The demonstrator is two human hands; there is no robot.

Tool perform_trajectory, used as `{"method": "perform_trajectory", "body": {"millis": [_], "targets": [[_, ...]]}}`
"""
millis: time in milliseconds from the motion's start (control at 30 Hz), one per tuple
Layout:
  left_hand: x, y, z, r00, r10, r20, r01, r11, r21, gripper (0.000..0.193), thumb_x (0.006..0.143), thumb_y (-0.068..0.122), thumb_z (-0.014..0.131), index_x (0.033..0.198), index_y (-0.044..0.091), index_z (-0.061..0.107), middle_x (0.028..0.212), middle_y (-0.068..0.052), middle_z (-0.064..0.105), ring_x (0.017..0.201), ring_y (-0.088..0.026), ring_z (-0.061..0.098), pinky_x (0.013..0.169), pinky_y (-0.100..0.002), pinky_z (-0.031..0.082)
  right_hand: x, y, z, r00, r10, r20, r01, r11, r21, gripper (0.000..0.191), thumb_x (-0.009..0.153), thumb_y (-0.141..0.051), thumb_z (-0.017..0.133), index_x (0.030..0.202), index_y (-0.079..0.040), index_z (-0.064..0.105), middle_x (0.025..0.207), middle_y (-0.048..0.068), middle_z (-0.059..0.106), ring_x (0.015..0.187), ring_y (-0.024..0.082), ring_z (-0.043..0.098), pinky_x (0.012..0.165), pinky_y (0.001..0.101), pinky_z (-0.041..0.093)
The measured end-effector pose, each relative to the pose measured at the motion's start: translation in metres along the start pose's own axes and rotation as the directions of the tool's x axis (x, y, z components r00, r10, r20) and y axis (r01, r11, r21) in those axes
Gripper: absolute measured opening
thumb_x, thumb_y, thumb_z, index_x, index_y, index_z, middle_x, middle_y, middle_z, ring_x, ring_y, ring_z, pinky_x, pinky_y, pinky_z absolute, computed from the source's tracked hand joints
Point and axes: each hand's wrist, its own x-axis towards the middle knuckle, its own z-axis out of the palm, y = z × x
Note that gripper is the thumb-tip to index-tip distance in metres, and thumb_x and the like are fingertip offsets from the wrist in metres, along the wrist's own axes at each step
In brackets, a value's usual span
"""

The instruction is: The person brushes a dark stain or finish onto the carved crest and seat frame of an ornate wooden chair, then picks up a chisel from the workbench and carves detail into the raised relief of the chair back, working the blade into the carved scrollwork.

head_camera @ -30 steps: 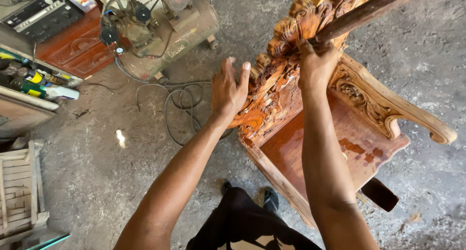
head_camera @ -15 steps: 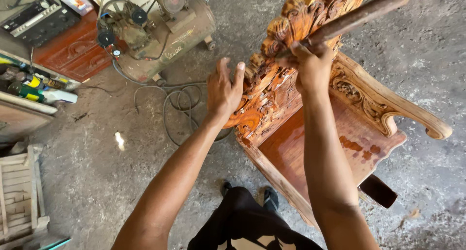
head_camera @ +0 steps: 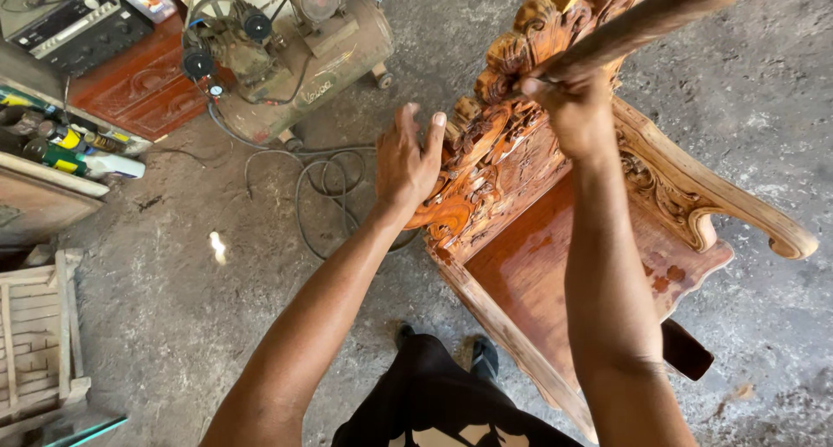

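So the carved chair [head_camera: 555, 239] sits on the concrete floor [head_camera: 217, 325], right of centre, reddish-orange wood with a flat seat panel and really busy scrollwork along the back. The left hand [head_camera: 408, 161] is spread flat with fingers wide, palm pressed against the left edge of the carved back, not wrapped around anything. The right hand [head_camera: 573, 104] is closed tight round a dark wooden handle [head_camera: 646, 17] that runs up and away to the far right, out of frame, so I can't tell what's on the end of it. That fist is right over the top of the carvings, touching or just above them, hard to say which. The unfinished pale armrest [head_camera: 720, 204] curls out on the right side of the chair, and a dark block [head_camera: 685, 347] pokes out under the seat on the near right. Far left there's a grubby air compressor [head_camera: 295, 48] with its hose [head_camera: 321, 187] looped on the floor between it and the chair. Further left, a red carved panel [head_camera: 130, 82] lies flat, with a black stereo box [head_camera: 69, 26] beyond it and some bottles and cans [head_camera: 69, 143] on a ledge. Near left corner has a pale slatted wooden frame [head_camera: 35, 334]. The person's dark shoes [head_camera: 482, 356] show just below the chair.
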Motion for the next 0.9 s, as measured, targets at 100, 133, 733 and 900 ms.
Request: {"method": "perform_trajectory", "body": {"millis": [100,133,733,900], "targets": [[-0.001,-0.008,0.004,0.997,0.078,-0.021,-0.078,0.997,0.006,0.063,0.107,0.055,0.042,0.135,-0.001,0.052,0.107,-0.023,0.07,0.102,-0.033,0.067,0.1,-0.051,0.049,-0.01,-0.006,-0.018,0.969,-0.248,0.011,0.247,0.968,0.035,0.019,0.11,-0.014,0.068,0.093,-0.005,0.071,0.076,0.007,0.059,0.059,0.013,0.05,0.057,0.0275,0.044],[0.0,-0.011,0.006,0.995,0.096,-0.023,-0.096,0.995,0.01,0.063,0.108,0.055,0.042,0.135,-0.001,0.052,0.105,-0.022,0.07,0.101,-0.032,0.068,0.101,-0.051,0.048,-0.022,-0.006,-0.017,0.943,-0.334,-0.007,0.334,0.943,0.001,0.018,0.112,-0.016,0.064,0.099,-0.005,0.07,0.085,0.01,0.065,0.068,0.015,0.058,0.062,0.0279,0.052],[-0.292,0.005,-0.055,0.548,-0.129,0.826,0.804,0.354,-0.478,0.033,0.096,0.031,0.068,0.109,0.001,0.06,0.077,-0.011,0.068,0.065,-0.019,0.066,0.06,-0.033,0.054,-0.268,-0.096,0.116,0.956,-0.283,0.073,0.264,0.73,-0.63,0.035,0.081,-0.008,0.071,0.116,-0.005,0.069,0.125,0.013,0.067,0.106,0.033,0.063,0.096,0.0451,0.047],[-0.312,-0.035,-0.065,0.832,-0.225,0.506,0.47,0.771,-0.429,0.033,0.092,0.025,0.073,0.103,0.0,0.055,0.075,-0.014,0.07,0.063,-0.024,0.07,0.056,-0.038,0.056,-0.322,-0.113,0.148,0.974,0.148,-0.173,-0.196,0.933,-0.302,0.04,0.095,-0.018,0.069,0.129,0.002,0.063,0.12,0.021,0.068,0.106,0.037,0.067,0.089,0.0452,0.053]]}}
